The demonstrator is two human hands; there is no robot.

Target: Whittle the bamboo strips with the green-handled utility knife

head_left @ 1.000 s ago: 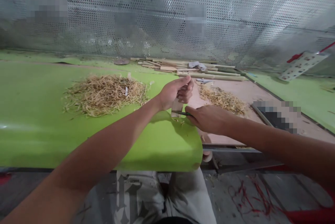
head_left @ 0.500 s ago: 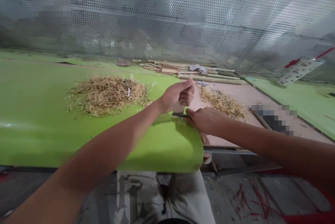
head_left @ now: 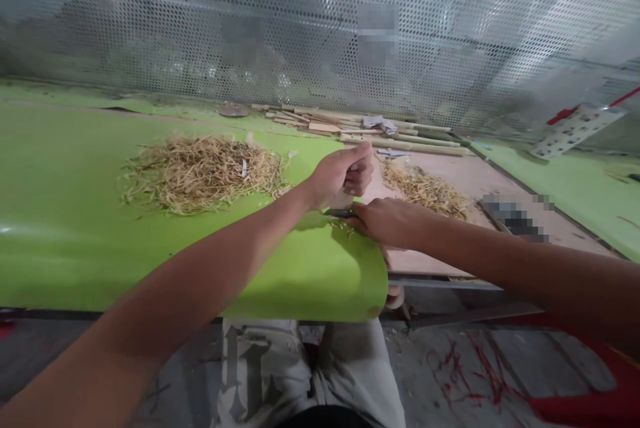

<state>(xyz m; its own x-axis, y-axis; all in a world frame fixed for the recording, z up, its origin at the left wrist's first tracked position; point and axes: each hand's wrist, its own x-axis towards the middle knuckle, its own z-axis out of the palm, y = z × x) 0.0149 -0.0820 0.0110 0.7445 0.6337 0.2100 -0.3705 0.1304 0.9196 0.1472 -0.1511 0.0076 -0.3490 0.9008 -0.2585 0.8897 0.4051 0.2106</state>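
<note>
My left hand is curled into a fist over the green bench top, thumb uppermost. Below its fingers shows a pale flat piece, mostly covered by the hand. Just to the right and nearer me, my right hand is closed on a knife. Its thin dark blade points left, against or very close to the lower end of the pale piece; I cannot tell which. A few thin shavings lie on the green sheet under the hands.
A big heap of straw-like shavings lies left, a smaller heap right on a pinkish board. Wooden sticks lie along the perforated metal wall. A spotted container stands far right; red strips litter the floor.
The view has shifted slightly, so the bench sits a little higher. Both hands keep nearly the same pose; the blade has moved slightly left relative to the pale piece.
</note>
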